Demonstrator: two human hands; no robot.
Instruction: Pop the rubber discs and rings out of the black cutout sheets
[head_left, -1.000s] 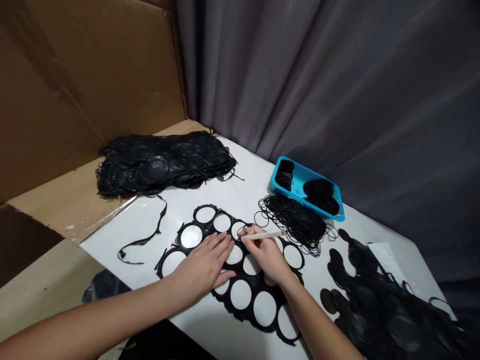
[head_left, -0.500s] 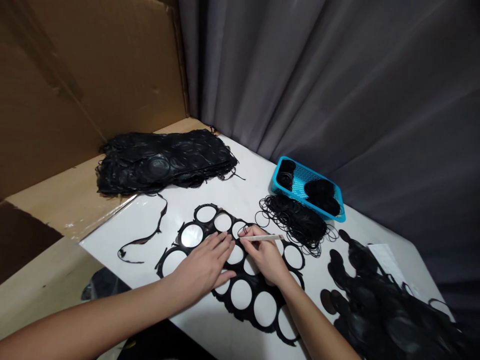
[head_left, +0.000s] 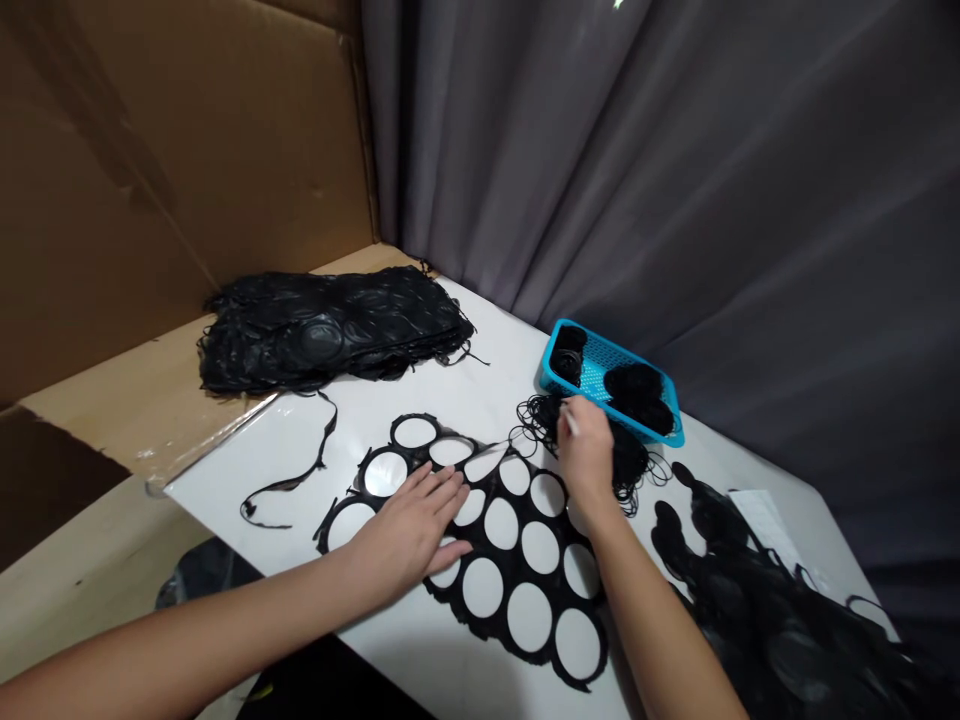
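Observation:
On the white table lies a thin black rubber sheet (head_left: 517,540) with rows of large round holes. My left hand (head_left: 409,525) rests flat on its left part, fingers spread, pressing it down. My right hand (head_left: 587,455) is closed around a slim pale stick-like tool (head_left: 571,420), of which only one end shows. It is over a heap of thin black rubber rings (head_left: 630,465), beyond the sheet's far edge. The sheet's rim near the far middle looks pulled up a little. Whether a ring is also in my right fingers is hidden.
A blue plastic basket (head_left: 551,378) holding bundles of black rings stands behind the heap. A thick stack of black sheets (head_left: 330,330) lies far left, with a loose black strip (head_left: 322,450) before it. Black scrap (head_left: 780,610) piles up at right, beside white paper (head_left: 765,525).
My right hand has moved away from the sheet, to the right and farther back, over the ring heap, with the pale tool. My left hand stays in place.

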